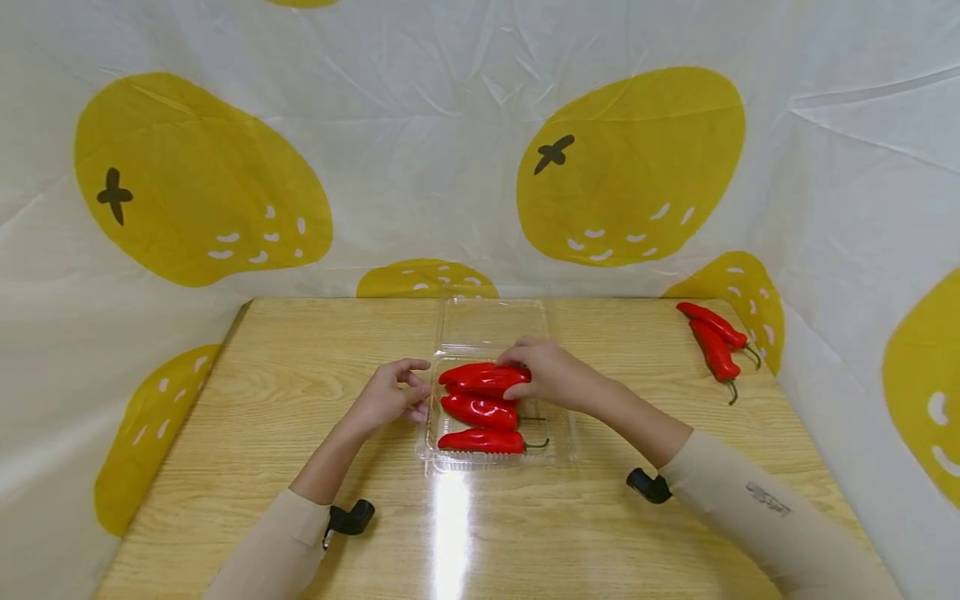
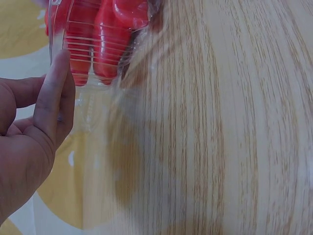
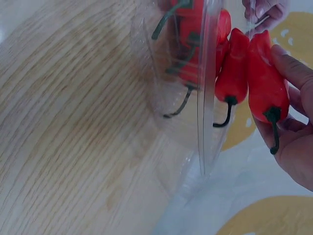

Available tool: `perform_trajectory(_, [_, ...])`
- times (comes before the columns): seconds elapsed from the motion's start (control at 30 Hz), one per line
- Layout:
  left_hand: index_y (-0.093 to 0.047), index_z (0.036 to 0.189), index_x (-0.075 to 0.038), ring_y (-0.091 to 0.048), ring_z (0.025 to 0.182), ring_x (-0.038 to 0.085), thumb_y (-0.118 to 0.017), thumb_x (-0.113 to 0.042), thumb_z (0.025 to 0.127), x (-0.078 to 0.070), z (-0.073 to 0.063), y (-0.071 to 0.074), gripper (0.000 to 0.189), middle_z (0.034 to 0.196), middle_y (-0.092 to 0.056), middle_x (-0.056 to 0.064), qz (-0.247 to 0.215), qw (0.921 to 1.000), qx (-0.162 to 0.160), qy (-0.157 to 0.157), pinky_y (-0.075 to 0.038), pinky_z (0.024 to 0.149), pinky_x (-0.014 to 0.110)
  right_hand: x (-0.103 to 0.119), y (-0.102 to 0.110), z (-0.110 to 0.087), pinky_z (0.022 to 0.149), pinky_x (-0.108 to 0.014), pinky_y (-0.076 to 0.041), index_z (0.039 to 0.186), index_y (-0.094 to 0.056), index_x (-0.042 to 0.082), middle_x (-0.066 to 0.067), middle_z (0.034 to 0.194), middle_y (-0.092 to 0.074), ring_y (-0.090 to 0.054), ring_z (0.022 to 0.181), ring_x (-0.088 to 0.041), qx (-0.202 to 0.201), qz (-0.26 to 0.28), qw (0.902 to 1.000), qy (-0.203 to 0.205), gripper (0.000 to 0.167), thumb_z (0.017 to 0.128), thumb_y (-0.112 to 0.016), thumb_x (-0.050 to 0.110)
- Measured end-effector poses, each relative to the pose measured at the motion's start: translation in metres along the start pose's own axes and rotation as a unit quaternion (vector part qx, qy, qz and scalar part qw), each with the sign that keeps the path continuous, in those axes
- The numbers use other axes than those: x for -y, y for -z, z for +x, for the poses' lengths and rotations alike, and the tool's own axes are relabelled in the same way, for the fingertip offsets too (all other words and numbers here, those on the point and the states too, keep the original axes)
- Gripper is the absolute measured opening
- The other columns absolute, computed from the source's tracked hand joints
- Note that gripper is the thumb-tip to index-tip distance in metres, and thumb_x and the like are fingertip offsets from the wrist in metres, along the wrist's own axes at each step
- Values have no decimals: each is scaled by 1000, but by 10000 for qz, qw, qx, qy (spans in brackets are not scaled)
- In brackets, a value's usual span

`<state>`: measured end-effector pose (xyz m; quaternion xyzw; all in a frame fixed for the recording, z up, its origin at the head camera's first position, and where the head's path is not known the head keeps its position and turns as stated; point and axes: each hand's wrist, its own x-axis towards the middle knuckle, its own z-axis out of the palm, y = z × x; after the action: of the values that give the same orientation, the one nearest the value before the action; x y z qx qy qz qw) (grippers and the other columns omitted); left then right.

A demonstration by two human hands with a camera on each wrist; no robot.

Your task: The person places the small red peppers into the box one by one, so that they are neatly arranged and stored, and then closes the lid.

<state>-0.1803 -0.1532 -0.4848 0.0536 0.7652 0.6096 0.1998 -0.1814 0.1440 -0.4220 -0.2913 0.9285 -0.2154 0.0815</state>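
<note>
My right hand (image 1: 551, 375) grips a red pepper (image 3: 266, 81) over the far part of a clear plastic clamshell box (image 1: 491, 463). The thumb lies on one side of the pepper and the fingers on the other; its green stem points back toward the wrist. Under it, the box holds several more red peppers (image 1: 480, 442) lying side by side, stems to the right. My left hand (image 1: 390, 396) is at the box's left side, fingers loosely bent. In the left wrist view, a fingertip (image 2: 61, 61) is right at the ribbed plastic wall.
The clear lid (image 1: 492, 321) lies folded back behind the box. Two red peppers (image 1: 712, 350) lie at the table's far right corner. A white cloth (image 1: 420, 167) with yellow fruit shapes hangs behind the wooden table (image 1: 322, 342) and at its sides.
</note>
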Motion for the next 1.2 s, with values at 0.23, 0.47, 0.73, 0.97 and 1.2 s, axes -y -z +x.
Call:
perform_trajectory(0.23, [-50, 145, 5, -70, 67, 19, -63, 7, 98, 0, 1, -1, 48, 98, -58, 16, 17, 10000, -23, 54, -67, 62, 33, 10, -12, 6, 88, -33, -60, 118, -74, 7, -7, 112, -70, -63, 100, -20, -87, -148, 9998, 37, 42, 83, -89, 25])
perform_trajectory(0.47, [-49, 144, 6, -69, 67, 19, -61, 7, 99, -1, 1, -2, 47, 98, -58, 16, -3, 10000, -20, 6, -67, 62, 34, 15, -27, 11, 88, -36, -59, 116, -72, 8, -7, 112, -66, -61, 98, -21, -198, -243, 9993, 199, 43, 81, -90, 27])
perform_trajectory(0.73, [-50, 144, 5, -70, 67, 19, -62, 7, 98, 1, 1, -1, 47, 97, -59, 17, 53, 10000, -47, 5, -67, 63, 35, 17, -43, 15, 91, -36, -57, 111, -70, 11, -4, 109, -63, -59, 102, -21, -469, -545, 9974, 93, 43, 81, -91, 34])
perform_trajectory(0.97, [-50, 144, 6, -70, 67, 19, -62, 7, 99, 2, 1, -1, 47, 98, -59, 17, 16, 10000, -26, -8, -67, 63, 35, 21, -47, 12, 89, -36, -59, 111, -68, 12, -4, 106, -61, -57, 104, -22, -658, -729, 9951, -72, 42, 83, -89, 34])
perform_trajectory(1.2, [-50, 144, 6, -70, 67, 19, -62, 6, 99, 3, 1, -1, 46, 98, -59, 17, 26, 10000, -23, -49, -67, 62, 33, 24, -48, 12, 87, -37, -59, 109, -66, 11, -4, 104, -61, -58, 102, -23, -771, -882, 9930, -167, 38, 85, -87, 31])
